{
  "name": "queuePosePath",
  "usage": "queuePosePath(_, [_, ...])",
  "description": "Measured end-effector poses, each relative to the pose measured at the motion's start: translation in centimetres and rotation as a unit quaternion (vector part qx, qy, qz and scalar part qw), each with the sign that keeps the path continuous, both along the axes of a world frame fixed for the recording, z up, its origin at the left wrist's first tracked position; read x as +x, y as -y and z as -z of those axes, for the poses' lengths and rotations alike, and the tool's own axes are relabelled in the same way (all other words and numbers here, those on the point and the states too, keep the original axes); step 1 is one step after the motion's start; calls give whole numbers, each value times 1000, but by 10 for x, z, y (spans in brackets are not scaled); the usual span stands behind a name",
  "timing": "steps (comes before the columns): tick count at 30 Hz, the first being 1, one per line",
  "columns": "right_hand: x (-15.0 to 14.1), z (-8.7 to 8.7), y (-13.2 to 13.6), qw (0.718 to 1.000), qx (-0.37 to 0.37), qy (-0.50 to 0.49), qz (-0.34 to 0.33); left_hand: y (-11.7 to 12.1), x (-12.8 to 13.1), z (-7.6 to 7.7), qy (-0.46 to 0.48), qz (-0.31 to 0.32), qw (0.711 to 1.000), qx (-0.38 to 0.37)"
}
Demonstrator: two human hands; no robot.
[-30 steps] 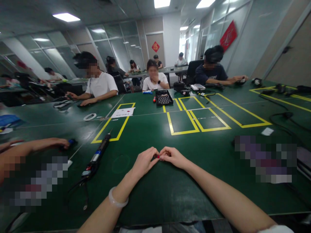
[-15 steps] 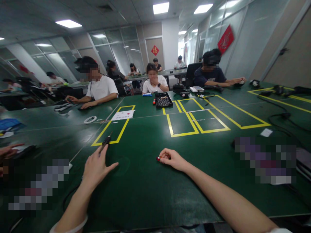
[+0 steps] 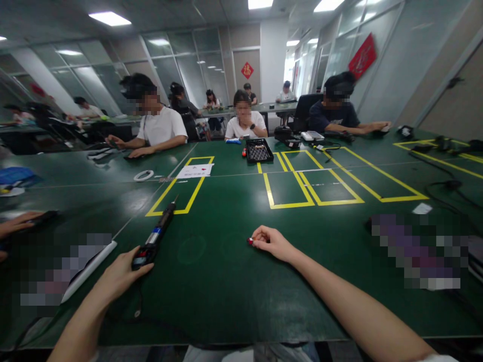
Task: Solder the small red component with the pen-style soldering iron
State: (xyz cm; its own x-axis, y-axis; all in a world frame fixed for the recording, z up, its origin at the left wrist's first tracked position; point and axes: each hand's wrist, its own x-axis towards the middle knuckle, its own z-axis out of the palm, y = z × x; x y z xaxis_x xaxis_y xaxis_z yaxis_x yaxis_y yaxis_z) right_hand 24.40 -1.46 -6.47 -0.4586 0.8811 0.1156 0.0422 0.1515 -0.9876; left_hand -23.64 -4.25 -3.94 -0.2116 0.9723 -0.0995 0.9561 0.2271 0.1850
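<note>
A black electric screwdriver (image 3: pixel 160 226) with a blue band lies on the green table, its thin bit pointing away from me. My left hand (image 3: pixel 123 271) has its thumb and fingers around the screwdriver's rear end; the undersides of the fingers are hidden. A thin cable runs back from there. Near the middle of the table, my right hand (image 3: pixel 272 244) pinches a tiny red and white piece (image 3: pixel 250 241), too small to name. That hand rests low over the tabletop, fingers curled.
Yellow tape rectangles (image 3: pixel 290 206) mark the table ahead. A black tray of small parts (image 3: pixel 259 155), a white sheet (image 3: pixel 196 171) and a white ring (image 3: pixel 144 175) lie farther off. Blurred-out items flank me. Co-workers sit across; a co-worker's hand (image 3: pixel 18 223) is at the left edge.
My left hand has drawn back toward me, from over the screwdriver to its rear end, uncovering the body. The right hand keeps its pinch. The view has shifted slightly.
</note>
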Motion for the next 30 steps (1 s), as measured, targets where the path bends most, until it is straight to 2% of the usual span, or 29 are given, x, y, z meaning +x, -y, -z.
queuePosePath(3, [-1,3,-2,1000,1,5,2,-4,2,-2,9,13,1000,1])
queuePosePath(6, [-1,6,-3,1000,-1,8,7,-6,20,-7,0,38,999,-5])
queuePosePath(14, [-3,1,-8,1000,-31,4,-1,-13,112,-29,-31,70,997,-25])
queuePosePath(19, [-11,1,-23,999,-19,35,28,-25,171,-30,-32,123,992,-1])
queuePosePath(21, [-16,4,-28,998,5,38,55,-28,194,-28,-33,153,988,19])
queuePosePath(24, [-23,8,-28,989,81,69,104,-33,227,-26,-40,195,979,37])
queuePosePath(30, [-23,8,-19,972,168,131,100,-37,271,-23,-17,239,970,53])
